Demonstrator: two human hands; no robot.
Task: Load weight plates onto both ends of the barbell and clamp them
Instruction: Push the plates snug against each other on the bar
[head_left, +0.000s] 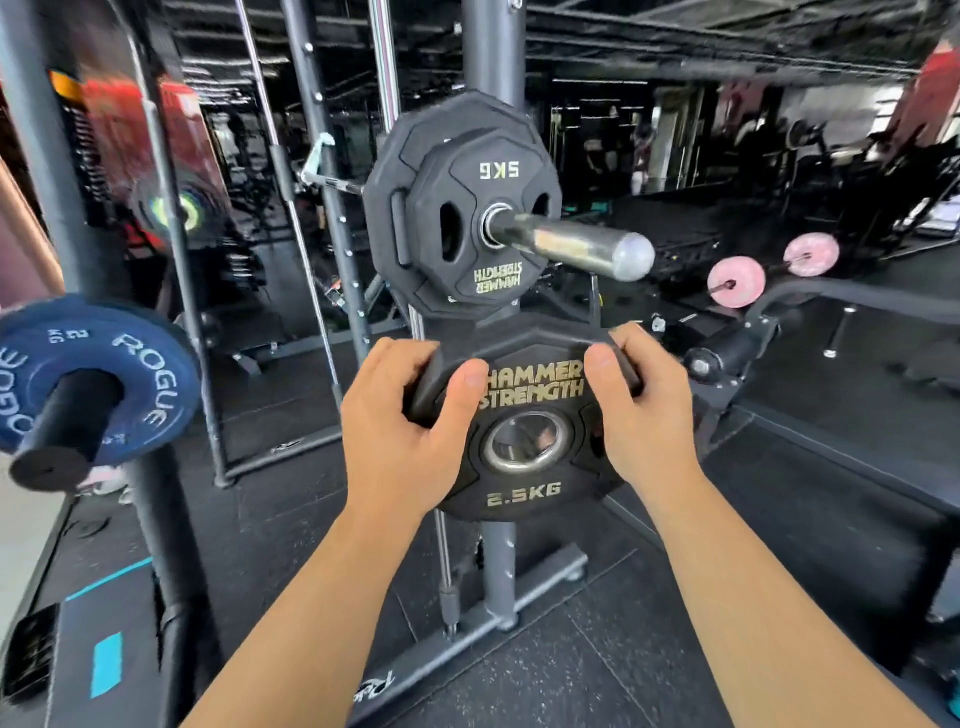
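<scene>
I hold a black 2.5 kg Hammer Strength plate (524, 483) upright in front of me, its steel-ringed hole facing me. My left hand (400, 415) grips its upper left edge and my right hand (641, 410) grips its upper right edge. Above it, the barbell sleeve (576, 241) points toward me and to the right, its bare end free. A 5 kg black plate (483, 218) sits on that sleeve against a larger black plate (410, 156) behind it. The held plate is below the sleeve, apart from it. No clamp is visible.
A blue Rogue plate (150, 374) hangs on a storage peg (67, 426) at the left on a rack upright (156, 519). The rack's central post (498, 571) and base stand behind the held plate. A pink-plated bar (737, 283) and a bench frame (737, 353) lie at the right.
</scene>
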